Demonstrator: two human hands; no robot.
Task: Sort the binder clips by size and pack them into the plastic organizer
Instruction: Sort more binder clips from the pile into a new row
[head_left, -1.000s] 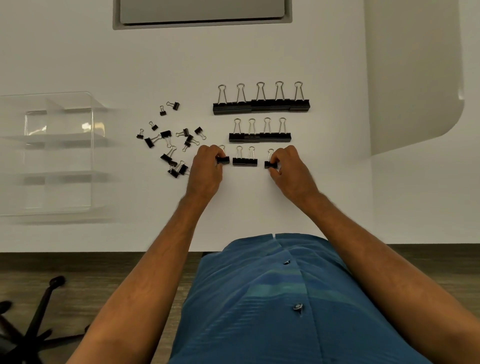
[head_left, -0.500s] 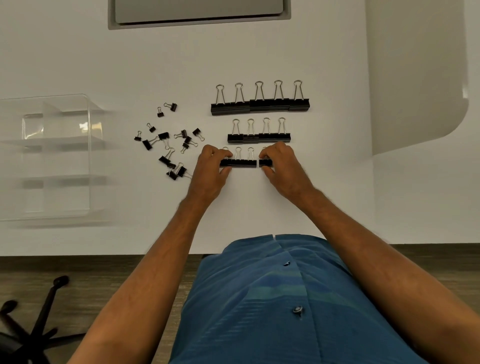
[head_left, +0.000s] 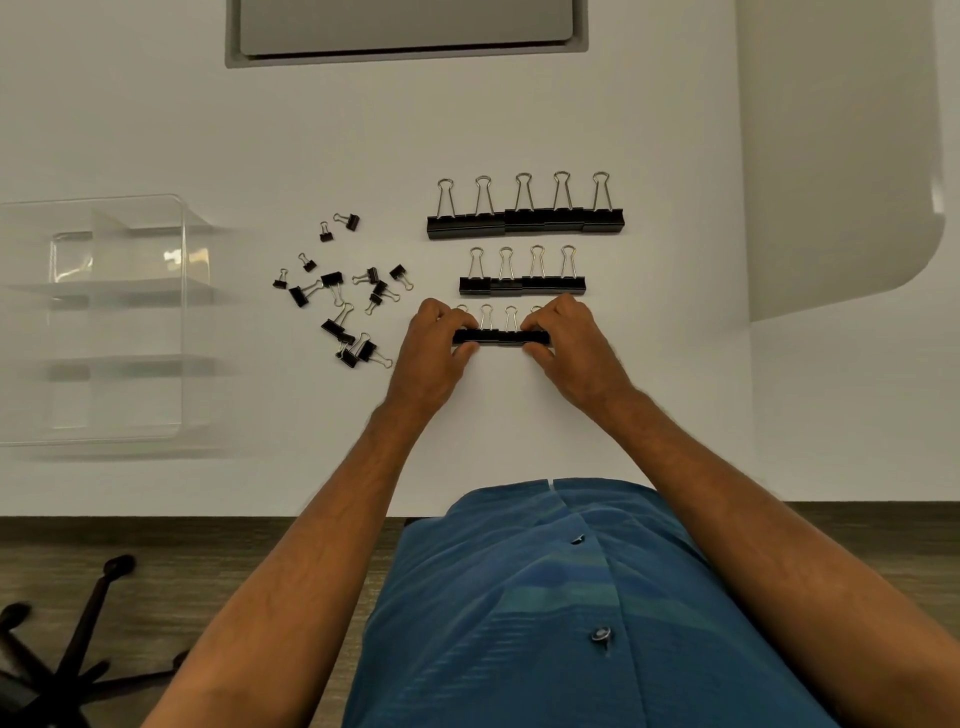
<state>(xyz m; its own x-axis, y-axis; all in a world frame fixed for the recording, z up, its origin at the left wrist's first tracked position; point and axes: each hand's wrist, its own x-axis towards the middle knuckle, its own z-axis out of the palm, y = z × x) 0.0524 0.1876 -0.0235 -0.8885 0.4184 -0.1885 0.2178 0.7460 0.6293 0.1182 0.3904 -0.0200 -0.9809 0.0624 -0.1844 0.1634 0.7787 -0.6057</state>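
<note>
— On the white bench (head_left: 519, 426), what sits between the hands?

— Nearest row of binder clips (head_left: 501, 336), four in line, black bodies touching, wire handles pointing away from the person. Left hand (head_left: 434, 356) pinches the left end, thumb on the near side, fingers curled over the far side. Right hand (head_left: 571, 348) pinches the right end the same way.

— Other clips?

— Middle row of four (head_left: 522, 284) just beyond the hands; far row of five larger clips (head_left: 524, 221) beyond that. Loose small clips (head_left: 340, 296) lie scattered left of the left hand.

— Organizer?

— Clear plastic organizer (head_left: 183, 312) stands well left of the scatter, apart from both hands. Whether its compartments hold clips cannot be told.
</note>
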